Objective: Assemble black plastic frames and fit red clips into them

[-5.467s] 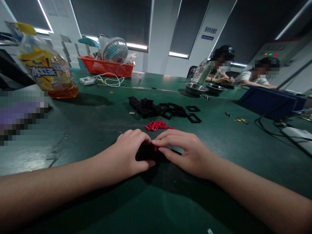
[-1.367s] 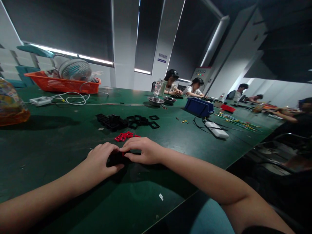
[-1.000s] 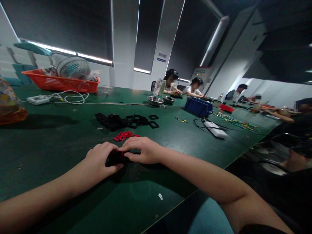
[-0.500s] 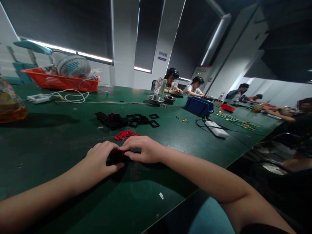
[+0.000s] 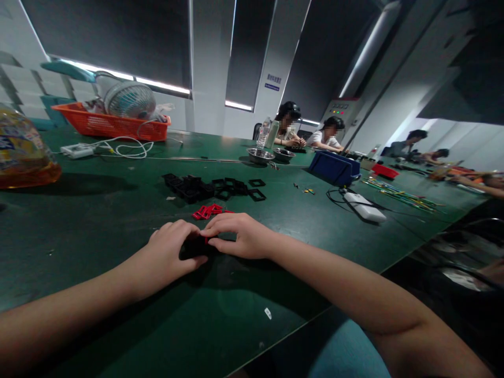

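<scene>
Low over the green table, my left hand (image 5: pixel 167 257) curls around a dark, block-like black part (image 5: pixel 192 245). Its thumb is in front and its fingers lie over the back, hiding much of the part. From the other side my right hand (image 5: pixel 246 237) pinches a small red piece (image 5: pixel 206 240) with thumb and index finger, against the black part's right end. Only a thin red strip of that piece shows. Just beyond the hands lies a little pile of red rectangular frames (image 5: pixel 208 211). Behind it are black blocks (image 5: pixel 189 188) and flat black square frames (image 5: pixel 257 195).
An orange basket (image 5: pixel 114 126) with a fan stands at the back left, near a bottle of orange liquid (image 5: pixel 23 152). Metal bowls (image 5: pixel 260 156), a blue bin (image 5: pixel 334 168) and a white power strip (image 5: pixel 364 207) lie to the right. Several people sit farther along the table.
The camera view has turned slightly, so the scene sits farther right. Both hands keep nearly the same hold on the black part and red piece.
</scene>
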A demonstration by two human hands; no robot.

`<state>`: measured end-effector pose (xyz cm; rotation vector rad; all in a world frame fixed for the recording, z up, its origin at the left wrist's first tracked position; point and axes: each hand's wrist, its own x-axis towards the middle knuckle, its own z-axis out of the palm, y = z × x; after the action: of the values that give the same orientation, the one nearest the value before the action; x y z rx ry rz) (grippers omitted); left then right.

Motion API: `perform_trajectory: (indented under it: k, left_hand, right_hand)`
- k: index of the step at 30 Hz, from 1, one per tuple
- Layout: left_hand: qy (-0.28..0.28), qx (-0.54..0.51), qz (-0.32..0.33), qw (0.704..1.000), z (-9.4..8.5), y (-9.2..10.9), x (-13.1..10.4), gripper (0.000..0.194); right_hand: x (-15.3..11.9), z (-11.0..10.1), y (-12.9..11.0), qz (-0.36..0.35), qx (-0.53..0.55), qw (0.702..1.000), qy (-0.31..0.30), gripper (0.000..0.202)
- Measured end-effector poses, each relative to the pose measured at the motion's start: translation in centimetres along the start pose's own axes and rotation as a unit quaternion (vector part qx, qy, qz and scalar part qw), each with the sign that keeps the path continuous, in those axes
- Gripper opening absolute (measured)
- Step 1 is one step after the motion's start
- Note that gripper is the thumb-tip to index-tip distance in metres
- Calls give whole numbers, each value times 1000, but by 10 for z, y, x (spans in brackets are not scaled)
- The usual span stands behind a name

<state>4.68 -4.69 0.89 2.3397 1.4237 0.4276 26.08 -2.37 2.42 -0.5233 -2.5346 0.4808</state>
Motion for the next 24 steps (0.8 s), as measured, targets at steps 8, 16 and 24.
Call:
perform_trajectory:
  k: [8,16,24]
  left_hand:
    - [13,2,-1,1000,1,-1,1,40]
    - [7,-1,-8,1000,-1,3,1,42]
    - [0,-42,-10,999,3,-3,2,61]
  right_hand:
    - [-1,-5,-4,30,12,999,-32,23]
    - [-1,-6,-4,44,-2,997,-60,31]
    - [-1,-12,-7,58,27,997,-46,31]
